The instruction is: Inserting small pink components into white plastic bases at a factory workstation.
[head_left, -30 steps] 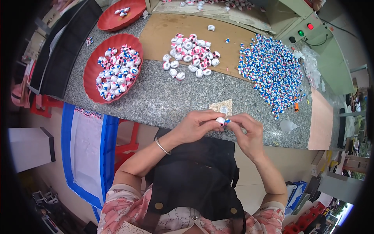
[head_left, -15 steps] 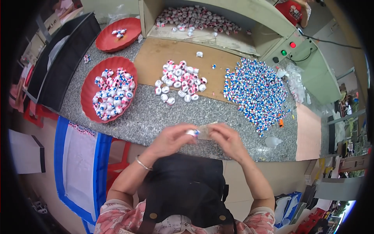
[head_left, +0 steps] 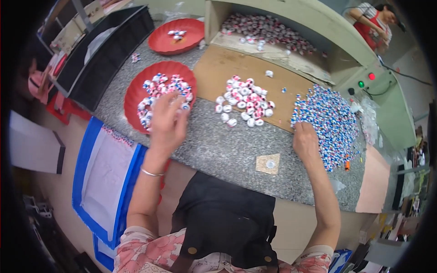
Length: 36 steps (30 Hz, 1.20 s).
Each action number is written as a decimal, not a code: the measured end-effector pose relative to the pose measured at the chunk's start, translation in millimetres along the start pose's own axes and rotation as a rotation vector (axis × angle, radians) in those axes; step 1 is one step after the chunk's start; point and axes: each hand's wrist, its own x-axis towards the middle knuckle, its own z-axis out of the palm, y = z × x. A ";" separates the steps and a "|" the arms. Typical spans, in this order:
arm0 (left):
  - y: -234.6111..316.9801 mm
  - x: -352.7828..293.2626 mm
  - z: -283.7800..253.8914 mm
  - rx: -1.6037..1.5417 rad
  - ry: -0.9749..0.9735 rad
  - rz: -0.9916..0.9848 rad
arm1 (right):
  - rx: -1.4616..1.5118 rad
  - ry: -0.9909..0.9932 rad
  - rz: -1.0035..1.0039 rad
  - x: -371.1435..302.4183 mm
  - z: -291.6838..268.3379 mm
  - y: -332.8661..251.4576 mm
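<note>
My left hand is over the near right side of a red scalloped dish, its fingers apart. White, pink and blue rounded pieces fill that dish; one lies by my fingertips. At the left edge of a large heap of tiny blue-and-white pieces, my right hand has its fingers pinched together; whatever is between them is hidden. A cluster of larger white-and-pink hollow pieces lies between my hands. Nearer me, a small tan block with a round inset rests on the speckled counter.
Behind the cluster, a brown board leads to a pale green booth holding many white-and-pink pieces. Another red dish and a black crate stand at far left. A blue-framed tray is below the counter. A co-worker stands at far right.
My hands have parted from above the near counter edge: the left went to the red dish with its piece, the right to the small-piece heap. The tan block now shows. The view has shifted.
</note>
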 end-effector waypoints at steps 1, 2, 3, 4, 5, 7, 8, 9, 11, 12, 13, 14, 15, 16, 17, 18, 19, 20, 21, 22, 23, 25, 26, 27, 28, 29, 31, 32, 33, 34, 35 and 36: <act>10.6 -1.9 7.6 -0.152 -0.108 0.040 | -0.031 0.011 0.019 -0.3 -8.1 -3.2; 17.0 -11.4 21.4 -0.219 -0.172 0.018 | -0.016 -0.001 0.001 1.4 -10.0 -6.7; 26.7 -15.6 32.4 -0.235 -0.206 -0.002 | 0.033 0.042 0.033 -1.2 -13.4 -10.0; 34.2 -18.4 46.9 -0.266 -0.243 -0.016 | 0.072 0.081 0.077 -8.3 -17.7 -12.3; 39.6 -20.1 58.1 -0.263 -0.243 -0.024 | 0.075 0.076 0.072 -16.0 -26.5 -19.7; 42.6 -22.3 75.8 -0.235 -0.267 0.006 | 0.410 -0.004 0.303 -35.6 -41.5 -39.1; 38.6 -22.9 81.6 -0.241 -0.269 -0.001 | 0.406 -0.013 0.305 -49.3 -42.6 -45.9; 35.3 -20.6 88.8 -0.172 -0.361 0.089 | 0.419 -0.041 0.315 -65.4 -45.3 -52.3; 31.7 -16.9 97.5 -0.119 -0.464 0.181 | 0.425 -0.078 0.343 -81.9 -44.6 -59.2; 29.1 -13.8 98.0 -0.095 -0.460 0.233 | 0.370 -0.069 0.278 -84.6 -42.5 -59.7; 27.2 -10.9 97.9 -0.074 -0.453 0.287 | 0.314 -0.061 0.213 -85.9 -42.3 -60.1; 27.0 -8.3 94.8 -0.048 -0.469 0.315 | 0.333 -0.115 0.254 -84.9 -43.8 -61.1; 27.6 -7.6 92.9 -0.067 -0.475 0.325 | 0.323 -0.118 0.274 -83.0 -44.5 -58.9; 28.6 -8.2 90.5 -0.104 -0.457 0.309 | 0.279 -0.119 0.240 -81.3 -45.6 -56.5; 31.1 -8.8 87.7 -0.140 -0.439 0.291 | 0.237 -0.122 0.205 -80.7 -47.1 -54.3; 34.3 -10.6 81.8 -0.194 -0.374 0.245 | 0.232 -0.126 0.216 -78.9 -47.9 -53.6; 39.2 -14.2 76.3 -0.209 -0.379 0.248 | 0.296 -0.146 0.242 -79.5 -50.9 -52.9; 43.6 -18.5 70.7 -0.550 -0.444 -0.088 | 0.361 -0.166 0.267 -79.5 -54.6 -52.8; 46.5 -25.0 63.9 -0.873 -0.490 -0.443 | 0.360 -0.173 0.267 -74.1 -62.0 -57.9; 45.6 -35.3 64.4 -1.193 -0.523 -0.569 | 0.435 -0.175 0.275 -65.0 -70.8 -67.5; 51.2 -42.2 61.7 -1.198 -0.519 -0.576 | 0.511 -0.177 0.283 -58.0 -73.6 -75.5; 64.6 -52.3 52.5 -1.399 -0.643 -0.741 | 0.538 -0.156 0.207 -52.1 -69.4 -83.9; 64.8 -61.0 51.9 -1.405 -0.719 -0.771 | 0.481 -0.165 0.116 -49.2 -68.0 -86.4; 66.7 -64.9 49.1 -1.408 -0.718 -0.775 | 0.426 -0.173 0.024 -46.6 -65.8 -89.0; 69.1 -67.1 45.8 -1.398 -0.728 -0.746 | 0.425 -0.178 0.025 -43.6 -63.1 -91.2; 70.1 -68.0 43.3 -1.387 -0.738 -0.717 | 0.369 -0.181 -0.022 -40.8 -60.5 -93.1; 71.5 -66.3 40.6 -1.402 -0.756 -0.761 | 0.310 -0.186 -0.071 -36.7 -59.2 -94.4; 74.7 -64.9 40.9 -1.391 -0.723 -0.747 | 0.266 -0.236 -0.106 -35.5 -58.9 -94.7; 76.2 -64.0 41.4 -1.378 -0.688 -0.733 | 0.224 -0.283 -0.143 -34.1 -58.0 -95.3; 76.0 -64.6 42.9 -1.377 -0.687 -0.735 | 0.225 -0.284 -0.145 -33.7 -57.8 -95.4; 75.2 -66.1 45.6 -1.434 -0.695 -0.743 | 0.234 -0.287 -0.143 -33.9 -58.3 -95.1; 75.1 -68.3 47.9 -1.490 -0.702 -0.753 | 0.244 -0.291 -0.144 -34.5 -58.4 -95.4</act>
